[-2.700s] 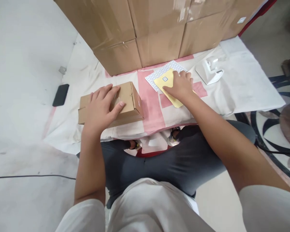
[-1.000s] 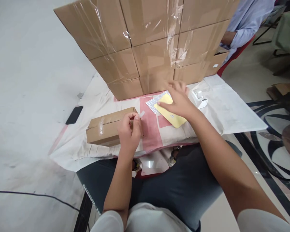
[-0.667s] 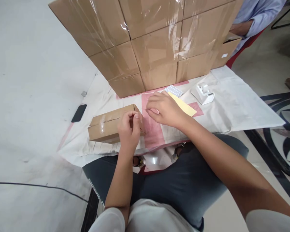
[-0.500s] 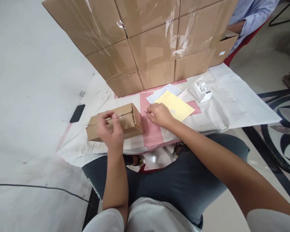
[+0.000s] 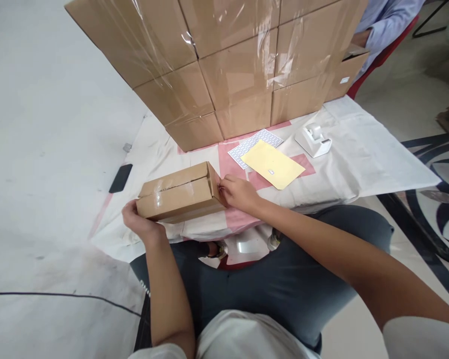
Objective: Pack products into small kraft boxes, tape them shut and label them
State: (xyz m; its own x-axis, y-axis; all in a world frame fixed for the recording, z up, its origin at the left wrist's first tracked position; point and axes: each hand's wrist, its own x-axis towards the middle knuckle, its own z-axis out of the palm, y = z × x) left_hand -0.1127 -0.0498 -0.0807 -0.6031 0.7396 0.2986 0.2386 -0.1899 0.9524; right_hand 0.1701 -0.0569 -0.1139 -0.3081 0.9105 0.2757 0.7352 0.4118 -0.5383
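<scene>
A small closed cardboard box [image 5: 179,193] lies lengthwise near the table's front edge, with a strip of shiny clear tape on its near top flap. My left hand [image 5: 140,219] is wrapped round its left end, thumb near the top corner. At the opposite end, my right hand [image 5: 239,193] is closed in a pinch against the box's right face. Whatever sits between those fingertips is too small and hidden to make out. Right of that hand lies a yellow sheet [image 5: 277,167] with one small white label on it, partly over a printed label sheet [image 5: 239,152].
A wall of stacked, film-wrapped cartons [image 5: 243,75] rises along the table's back. To the right stands a white tape dispenser [image 5: 314,142]; at far left lies a black phone-like object [image 5: 120,178]. Another person's sleeve [image 5: 391,30] shows behind an open carton [image 5: 346,75].
My left hand has moved down and left from above the box to grip its left end. My right hand has come lower, its pinched fingers now against the box's right face.
</scene>
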